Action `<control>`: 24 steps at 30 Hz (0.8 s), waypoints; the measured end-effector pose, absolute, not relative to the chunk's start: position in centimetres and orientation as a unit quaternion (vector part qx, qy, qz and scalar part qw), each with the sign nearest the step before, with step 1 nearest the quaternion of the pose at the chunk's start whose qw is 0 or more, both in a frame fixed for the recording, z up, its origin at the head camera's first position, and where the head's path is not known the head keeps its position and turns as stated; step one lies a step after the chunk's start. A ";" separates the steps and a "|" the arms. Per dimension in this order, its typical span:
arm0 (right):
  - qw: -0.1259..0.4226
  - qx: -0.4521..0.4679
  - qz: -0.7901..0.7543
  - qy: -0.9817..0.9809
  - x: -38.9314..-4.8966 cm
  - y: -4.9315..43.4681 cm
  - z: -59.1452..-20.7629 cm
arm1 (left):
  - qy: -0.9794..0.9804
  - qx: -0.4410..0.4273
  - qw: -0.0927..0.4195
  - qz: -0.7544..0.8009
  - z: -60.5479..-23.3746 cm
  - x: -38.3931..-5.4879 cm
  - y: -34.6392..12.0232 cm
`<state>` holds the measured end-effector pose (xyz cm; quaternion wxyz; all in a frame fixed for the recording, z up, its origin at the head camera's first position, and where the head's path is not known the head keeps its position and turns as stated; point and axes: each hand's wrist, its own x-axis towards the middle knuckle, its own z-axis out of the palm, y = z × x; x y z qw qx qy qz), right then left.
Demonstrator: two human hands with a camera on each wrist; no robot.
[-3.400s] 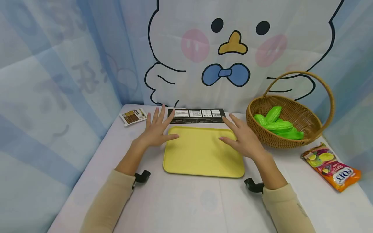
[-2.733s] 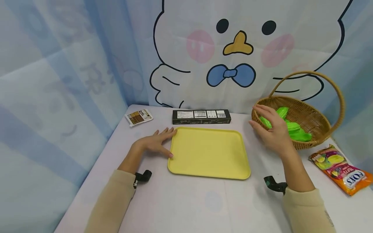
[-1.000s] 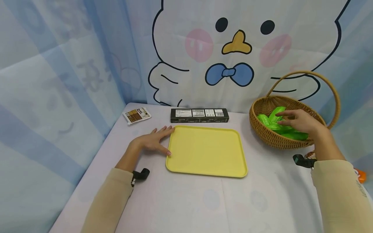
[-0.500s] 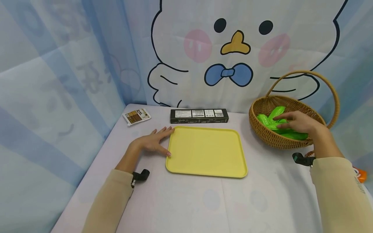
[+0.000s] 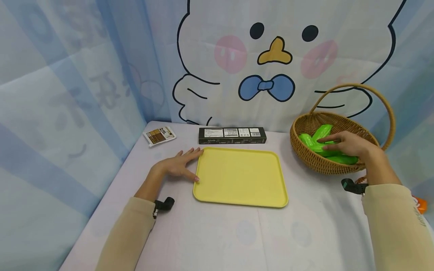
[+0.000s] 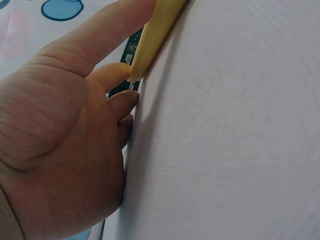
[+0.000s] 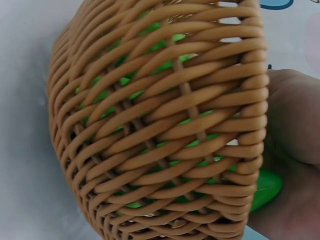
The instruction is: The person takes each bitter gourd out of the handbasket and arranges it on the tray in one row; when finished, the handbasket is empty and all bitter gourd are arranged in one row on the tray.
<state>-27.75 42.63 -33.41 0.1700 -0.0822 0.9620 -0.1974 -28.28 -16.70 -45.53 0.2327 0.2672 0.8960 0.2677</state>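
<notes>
We find the right hand (image 5: 352,145) with its fingers bent over the green vegetables (image 5: 318,148) in the basket (image 5: 313,164), right of frame; whether they pinch one, we cannot tell. The left hand (image 5: 176,165) spreads its fingers at the left edge of the yellow tray (image 5: 240,177), centre frame. We judge that a loose grip on glossy surfaces could drop one; a bump could tip the basket. Against the earliest frame, the right hand has left the tray's right end.

Bright, even head view, soft shadows, wrist views dimmer, perhaps blurred
</notes>
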 end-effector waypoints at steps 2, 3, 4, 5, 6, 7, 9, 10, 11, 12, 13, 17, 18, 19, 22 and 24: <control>0.176 -0.088 -0.200 0.960 -27.7 42.6 -33.3 | 0.897 0.266 0.233 0.265 -45.5 -28.2 -16.7; 0.179 -0.091 -0.203 0.959 -27.7 42.5 -33.3 | 0.897 0.266 0.233 0.265 -45.5 -28.2 -16.6; 0.179 -0.093 -0.204 0.958 -27.6 42.5 -33.2 | 0.897 0.266 0.233 0.265 -45.5 -28.2 -16.6; 0.182 -0.092 -0.210 0.956 -27.6 42.5 -33.2 | 0.897 0.265 0.233 0.266 -45.6 -28.2 -16.6; 0.184 -0.088 -0.219 0.954 -27.6 42.5 -33.1 | 0.897 0.265 0.234 0.266 -45.6 -28.2 -16.6; 0.184 -0.085 -0.224 0.953 -27.5 42.5 -33.0 | 0.897 0.265 0.234 0.266 -45.6 -28.2 -16.6; 0.179 -0.078 -0.230 0.953 -27.4 42.5 -32.9 | 0.897 0.265 0.234 0.266 -45.6 -28.3 -16.6; 0.175 -0.073 -0.231 0.954 -27.4 42.5 -32.8 | 0.897 0.266 0.234 0.265 -45.7 -28.3 -16.6; 0.171 -0.070 -0.232 0.955 -27.4 42.5 -32.7 | 0.897 0.267 0.233 0.265 -45.7 -28.3 -16.6; 0.166 -0.066 -0.233 0.956 -27.4 42.4 -32.6 | 0.897 0.268 0.233 0.264 -45.7 -28.4 -16.6; 0.158 -0.068 -0.228 0.958 -27.4 42.3 -32.4 | 0.897 0.269 0.232 0.264 -45.8 -28.4 -16.6; 0.112 -0.085 -0.212 0.967 -27.6 41.6 -31.9 | 0.896 0.269 0.231 0.266 -45.8 -28.4 -16.7; 0.100 -0.090 -0.211 0.968 -27.6 41.3 -31.8 | 0.897 0.269 0.231 0.266 -45.8 -28.5 -16.8; 0.087 -0.095 -0.208 0.970 -27.6 41.1 -31.7 | 0.897 0.269 0.231 0.266 -45.8 -28.5 -16.8; 0.059 -0.103 -0.211 0.970 -27.6 40.3 -31.3 | 0.896 0.270 0.231 0.266 -45.7 -28.5 -16.8; 0.041 -0.109 -0.222 0.968 -27.4 39.6 -31.0 | 0.896 0.270 0.232 0.266 -45.7 -28.5 -16.7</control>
